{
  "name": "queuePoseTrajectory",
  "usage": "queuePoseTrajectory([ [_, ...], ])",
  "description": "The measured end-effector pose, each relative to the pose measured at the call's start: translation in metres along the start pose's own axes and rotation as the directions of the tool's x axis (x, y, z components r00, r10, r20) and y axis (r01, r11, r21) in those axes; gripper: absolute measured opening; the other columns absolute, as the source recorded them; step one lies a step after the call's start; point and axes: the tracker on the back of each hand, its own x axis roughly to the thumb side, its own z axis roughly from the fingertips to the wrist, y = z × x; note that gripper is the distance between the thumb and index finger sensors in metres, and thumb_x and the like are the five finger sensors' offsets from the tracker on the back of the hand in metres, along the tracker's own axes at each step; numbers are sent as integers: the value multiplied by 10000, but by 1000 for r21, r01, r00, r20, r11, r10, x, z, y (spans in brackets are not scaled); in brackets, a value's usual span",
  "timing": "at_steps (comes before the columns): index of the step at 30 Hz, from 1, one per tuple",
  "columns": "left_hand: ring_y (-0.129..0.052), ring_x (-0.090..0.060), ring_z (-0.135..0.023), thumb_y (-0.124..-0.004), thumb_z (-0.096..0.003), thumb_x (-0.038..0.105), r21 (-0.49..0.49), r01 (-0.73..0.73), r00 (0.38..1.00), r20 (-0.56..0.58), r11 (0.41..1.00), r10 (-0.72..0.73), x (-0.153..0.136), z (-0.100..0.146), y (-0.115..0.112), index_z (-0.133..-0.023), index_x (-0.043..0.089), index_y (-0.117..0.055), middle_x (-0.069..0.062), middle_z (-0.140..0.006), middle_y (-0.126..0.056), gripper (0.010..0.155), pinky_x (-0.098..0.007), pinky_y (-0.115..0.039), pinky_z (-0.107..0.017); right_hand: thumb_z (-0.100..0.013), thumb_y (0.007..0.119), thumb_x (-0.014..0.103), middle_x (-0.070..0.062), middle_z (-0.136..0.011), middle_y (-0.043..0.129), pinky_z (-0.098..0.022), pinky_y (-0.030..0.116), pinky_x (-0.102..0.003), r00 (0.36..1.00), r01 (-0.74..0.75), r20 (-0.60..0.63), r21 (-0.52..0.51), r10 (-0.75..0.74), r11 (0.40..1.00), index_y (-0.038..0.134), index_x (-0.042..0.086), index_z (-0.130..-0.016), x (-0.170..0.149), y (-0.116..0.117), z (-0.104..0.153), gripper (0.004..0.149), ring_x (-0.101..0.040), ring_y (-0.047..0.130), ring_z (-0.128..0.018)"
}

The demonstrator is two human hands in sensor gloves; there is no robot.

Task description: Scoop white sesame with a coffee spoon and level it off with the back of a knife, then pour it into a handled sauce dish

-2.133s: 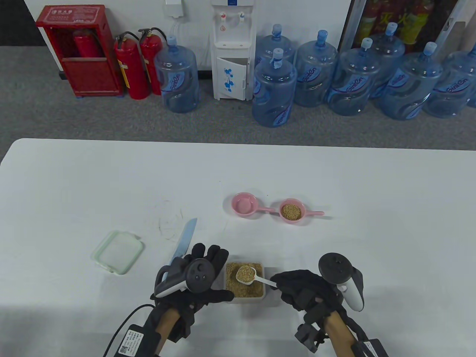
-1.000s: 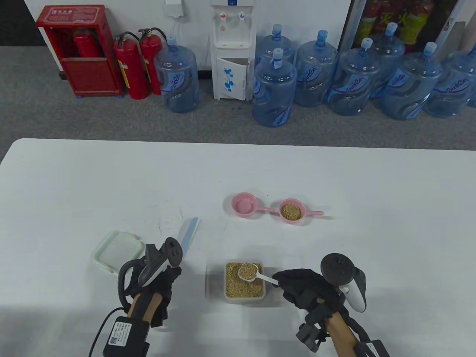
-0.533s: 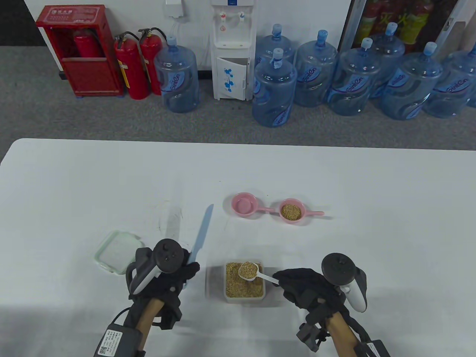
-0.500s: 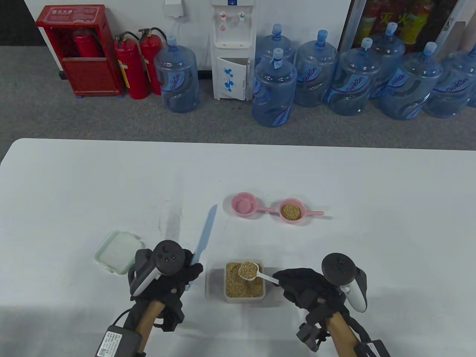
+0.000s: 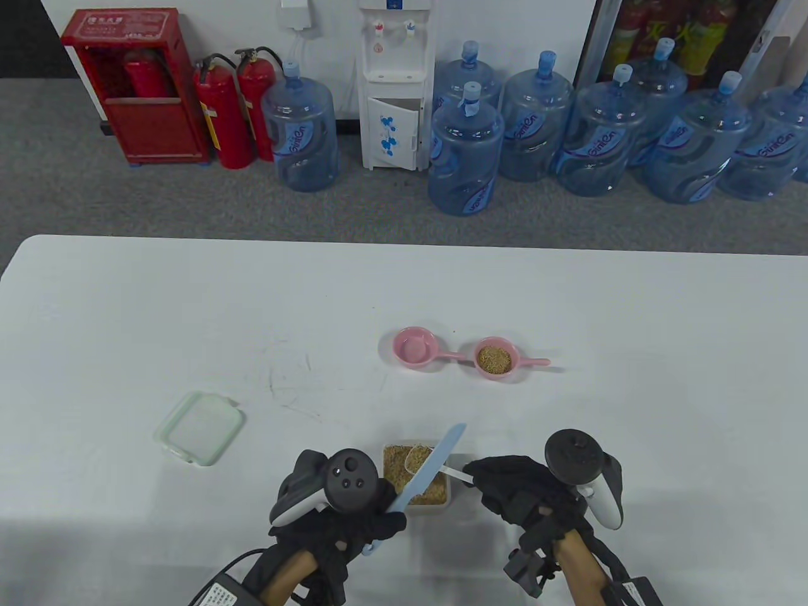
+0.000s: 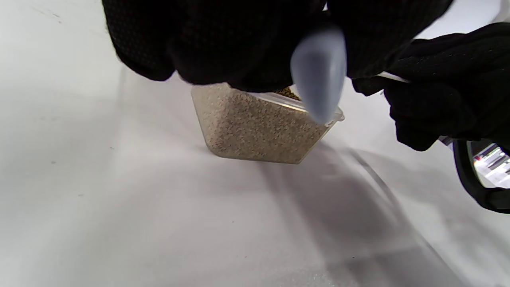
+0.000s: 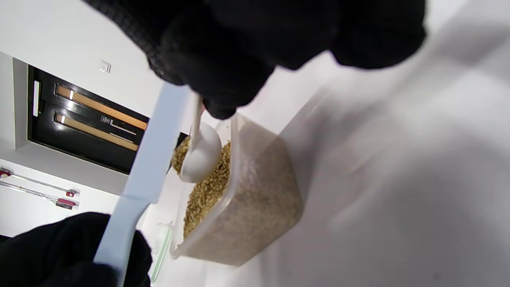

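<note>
The white table [image 5: 126, 303] carried everything, and the clear sesame container [image 5: 435, 495], full of tan seeds, stood near its front edge. Left of the container and farther back lay a green-rimmed lid [image 5: 199, 427]. Beyond the container, well apart from it, sat two pink handled sauce dishes side by side: the left dish [image 5: 414, 348] held no seeds, the right dish [image 5: 494, 358] held sesame. The left hand [image 5: 344, 517], just left of the container, had its fingers curled round the handle of a pale blue knife [image 5: 429, 470], whose blade slanted up and across the container's opening, over the spoon. The right hand [image 5: 514, 489], just right of the container, pinched the handle of the white coffee spoon [image 7: 201, 153], its bowl poised over the seeds inside the container's rim; whether the blade touched the spoon I could not tell.
</note>
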Motion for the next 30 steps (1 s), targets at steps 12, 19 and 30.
queuePoseTrajectory([
  [12,-970,-136,-393,-815,-510,493,-49,-15,999,-39,999,13,-7,-4,-1,-852,185,-842,-30,-632,-939,461,-482,-785,-624,-579,748,309,-45,-463,986,-354,851,-404,1000,-13,11,7,13,1000,895,94,-908,2,1,0,420,-91,894,-239],
  [19,-966,-141,-405,-822,-510,489,-46,5,997,-81,999,-9,-15,-3,3,-854,201,-844,-31,-643,-934,449,-484,-777,-636,-577,750,310,-45,-463,987,-355,852,-403,1000,-14,24,10,13,1000,897,95,-907,3,-1,1,420,-91,894,-239],
  [30,-962,-141,-403,-827,-508,487,-39,5,991,-135,999,-10,-29,-4,8,-854,209,-845,-34,-649,-930,444,-484,-772,-641,-577,751,309,-47,-464,986,-356,851,-405,999,-28,30,0,28,1000,898,100,-906,2,-7,3,417,-93,894,-242],
])
